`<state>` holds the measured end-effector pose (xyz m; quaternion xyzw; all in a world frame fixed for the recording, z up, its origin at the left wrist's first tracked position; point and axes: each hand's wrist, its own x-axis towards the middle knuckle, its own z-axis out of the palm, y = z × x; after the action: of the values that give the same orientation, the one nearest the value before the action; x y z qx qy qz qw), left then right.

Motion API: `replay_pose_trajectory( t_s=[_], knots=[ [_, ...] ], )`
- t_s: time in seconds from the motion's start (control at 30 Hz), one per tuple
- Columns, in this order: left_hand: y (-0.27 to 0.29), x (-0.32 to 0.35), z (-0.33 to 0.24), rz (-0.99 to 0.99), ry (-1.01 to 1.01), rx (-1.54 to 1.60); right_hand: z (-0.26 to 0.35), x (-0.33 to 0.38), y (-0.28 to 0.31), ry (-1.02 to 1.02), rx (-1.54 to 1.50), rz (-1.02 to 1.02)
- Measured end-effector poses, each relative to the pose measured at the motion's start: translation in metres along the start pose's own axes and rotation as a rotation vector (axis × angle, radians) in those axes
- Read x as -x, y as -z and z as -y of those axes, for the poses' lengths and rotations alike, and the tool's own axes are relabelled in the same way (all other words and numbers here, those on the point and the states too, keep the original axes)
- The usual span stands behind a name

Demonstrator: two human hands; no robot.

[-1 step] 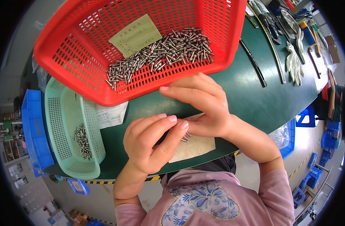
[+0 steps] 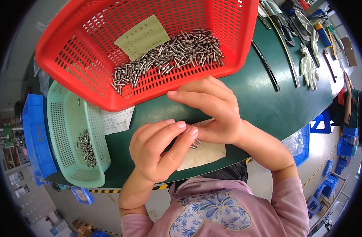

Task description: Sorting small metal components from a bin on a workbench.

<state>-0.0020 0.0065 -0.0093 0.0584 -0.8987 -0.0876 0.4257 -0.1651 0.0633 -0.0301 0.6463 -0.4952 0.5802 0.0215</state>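
Observation:
My left hand (image 2: pixel 153 149) is closed, its thumb and fingertips drawn together; whatever lies between them is hidden. Facing it, my right hand (image 2: pixel 217 110) has its upper fingers stretched out toward the left, near the red basket's front rim. The right thumb side meets the left fingertips, and its tip is hidden. Just below that meeting point show a few small metal pins (image 2: pixel 195 143); I cannot tell whether they are held or lie on the beige sheet (image 2: pixel 206 155). Many similar pins (image 2: pixel 177 53) are heaped in the red plastic basket (image 2: pixel 135 99) beyond my hands.
A pale green basket (image 2: pixel 104 158) with more metal pins (image 2: pixel 86 149) stands at left, beside a blue bin (image 2: pixel 38 134). A yellow card (image 2: pixel 142 37) lies in the red basket. White gloves (image 2: pixel 308 67) and a dark slim tool (image 2: pixel 266 65) lie right on the green table (image 2: pixel 252 102).

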Motion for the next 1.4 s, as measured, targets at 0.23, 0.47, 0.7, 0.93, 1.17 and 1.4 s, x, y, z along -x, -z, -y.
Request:
replay_pose_trajectory(
  t_s=[0.23,0.47,0.7,0.93,1.17,1.4],
  knots=[
    [-0.001,0.0,0.0,-0.006,-0.019,-0.012,0.0,0.001,0.001,-0.002,0.007,0.016],
    [-0.005,-0.001,0.002,0.0,0.017,0.027,-0.004,0.003,0.002,-0.016,0.007,0.037],
    [0.022,-0.006,0.011,-0.075,0.177,-0.054,0.008,-0.005,0.008,-0.123,0.078,0.122],
    [0.142,0.048,0.028,0.091,0.892,-0.467,0.013,-0.001,0.006,-0.097,0.075,0.098],
    [0.121,0.026,0.021,0.013,0.821,-0.575,0.016,0.003,0.0,-0.095,0.039,0.189],
    [0.01,-0.031,0.049,0.283,0.508,-0.314,0.016,0.018,-0.005,-0.174,0.113,0.451]
  ],
)
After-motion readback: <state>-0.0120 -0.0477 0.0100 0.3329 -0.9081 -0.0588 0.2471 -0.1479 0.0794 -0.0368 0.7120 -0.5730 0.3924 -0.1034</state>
